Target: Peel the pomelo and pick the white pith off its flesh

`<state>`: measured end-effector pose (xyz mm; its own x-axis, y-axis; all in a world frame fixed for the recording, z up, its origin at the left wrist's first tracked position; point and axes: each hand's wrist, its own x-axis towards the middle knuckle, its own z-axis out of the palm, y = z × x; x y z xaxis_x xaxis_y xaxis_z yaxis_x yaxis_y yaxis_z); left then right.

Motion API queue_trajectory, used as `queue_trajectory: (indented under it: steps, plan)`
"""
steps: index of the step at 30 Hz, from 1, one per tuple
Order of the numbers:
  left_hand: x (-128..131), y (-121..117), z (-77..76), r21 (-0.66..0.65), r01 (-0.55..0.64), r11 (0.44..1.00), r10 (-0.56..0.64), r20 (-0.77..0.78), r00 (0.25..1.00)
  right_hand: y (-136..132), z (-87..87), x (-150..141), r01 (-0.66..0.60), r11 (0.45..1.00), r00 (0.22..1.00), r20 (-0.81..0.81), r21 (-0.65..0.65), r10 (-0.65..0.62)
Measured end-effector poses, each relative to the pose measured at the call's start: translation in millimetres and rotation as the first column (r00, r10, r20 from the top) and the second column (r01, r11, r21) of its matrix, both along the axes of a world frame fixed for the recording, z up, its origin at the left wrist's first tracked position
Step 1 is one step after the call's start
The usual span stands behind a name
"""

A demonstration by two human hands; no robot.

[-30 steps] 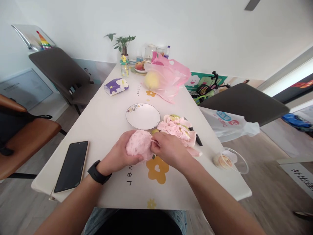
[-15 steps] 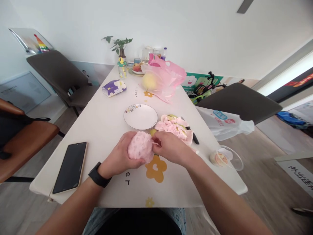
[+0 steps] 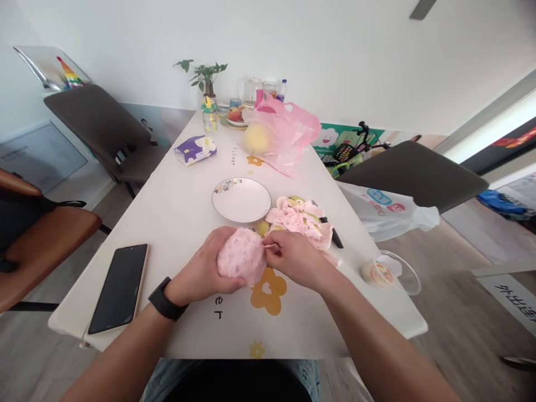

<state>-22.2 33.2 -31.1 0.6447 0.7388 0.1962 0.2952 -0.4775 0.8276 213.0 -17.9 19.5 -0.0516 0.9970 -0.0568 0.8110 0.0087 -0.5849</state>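
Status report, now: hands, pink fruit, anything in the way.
Left hand holding pink fruit. Right hand pinching at its side. Plate and peelings just beyond, neither between hands and fruit.

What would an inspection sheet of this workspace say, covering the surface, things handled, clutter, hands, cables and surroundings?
Surface: white table printed with orange flowers.
Things handled: round pink fruit; heaped peel near a plate.
Clutter: phone, tissue pack, pink bag, clear tub; black object, partly hidden.
Hands: left hand cups the fruit; right hand has its fingertips pinched at the fruit's side.
Cables: nothing seen.
Surroundings: brown chair left, white bag right, grey chairs on both sides.
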Motion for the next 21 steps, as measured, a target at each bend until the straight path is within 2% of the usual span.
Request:
queue_trajectory:
  steps: [4, 7, 10, 13, 16, 17, 19, 21]
  plan:
    - [1.2, -0.3, 1.6, 0.000, 0.006, 1.000, -0.006, -0.001, 1.000, 4.1, -7.3, -0.7, 0.057, 0.998, 0.997, -0.056, -0.022, -0.058]
    - [0.2, 0.9, 0.8, -0.024, 0.008, 1.000, -0.008, 0.004, 1.000, 4.0, -13.7, 0.6, 0.116, 0.989, 0.965, -0.225, -0.094, -0.134]
    - [-2.7, 3.7, 0.4, -0.057, 0.014, 0.998, -0.013, 0.017, 1.000, 1.5, -16.3, 3.5, 0.095, 0.982, 0.907, -0.393, -0.161, -0.152]
    - [-6.1, 5.0, 5.2, -0.069, 0.027, 0.997, -0.027, -0.003, 1.000, -0.3, -14.9, 5.3, 0.046, 0.983, 0.874, -0.470, -0.177, -0.125]
    - [-7.5, 1.9, 15.4, -0.013, 0.015, 1.000, -0.016, -0.108, 0.994, -1.4, -12.3, 2.8, 0.046, 0.983, 0.853, -0.505, -0.176, -0.130]
    - [-7.1, 0.0, 18.8, 0.009, -0.020, 1.000, 0.021, -0.158, 0.987, -2.0, -11.7, 0.9, 0.056, 0.984, 0.856, -0.499, -0.169, -0.134]
    - [-5.0, -4.2, 24.1, 0.009, -0.088, 0.996, 0.088, -0.231, 0.969, -3.6, -11.2, -3.9, 0.081, 0.988, 0.888, -0.440, -0.135, -0.133]
    - [-2.3, -7.5, 26.3, -0.032, -0.175, 0.984, 0.162, -0.238, 0.958, -5.3, -11.9, -8.8, 0.109, 0.991, 0.934, -0.333, -0.081, -0.130]
